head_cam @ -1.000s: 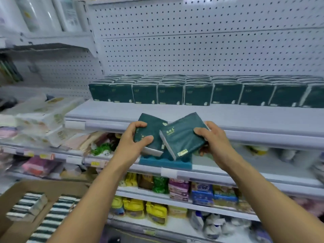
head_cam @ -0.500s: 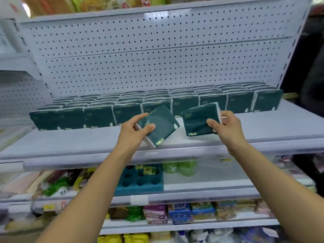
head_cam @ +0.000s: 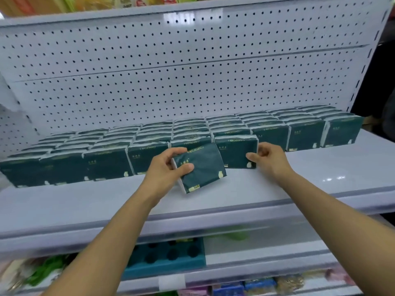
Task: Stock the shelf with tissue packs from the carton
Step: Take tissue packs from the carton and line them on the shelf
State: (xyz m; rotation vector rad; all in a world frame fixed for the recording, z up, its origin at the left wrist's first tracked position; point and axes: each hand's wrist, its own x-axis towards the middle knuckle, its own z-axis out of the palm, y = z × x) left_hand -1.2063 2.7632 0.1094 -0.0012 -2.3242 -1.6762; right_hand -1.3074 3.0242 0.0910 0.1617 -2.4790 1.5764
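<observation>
White pegboard backs a pale grey shelf in a shop aisle.

Left hand: grips a dark green tissue pack, thumb across the front face, fingers curled over the top left corner. Pack is tilted, right side higher, its lower corner at or just above the shelf surface; contact cannot be confirmed. It sits in front of the front row, overlapping the packs behind it.

Right hand: fingers curled around the right edge of a second tissue pack, thumb on the lower front face. This pack stands upright on the shelf, in line with the front row and touching its left-hand neighbour.

Stocked packs: same dark green wrap, upright, faces forward, several rows deep back toward the pegboard. The front row runs from the far left of the shelf to the far right. Front strip of the shelf is bare.

Below: next shelf down carries a teal tray with round holes, green-packaged goods to its left, blurred. Lowest visible shelf shows blue and pink packets, labels unreadable. Top edge of view: coloured packaging on a higher shelf. Carton is out of view.
</observation>
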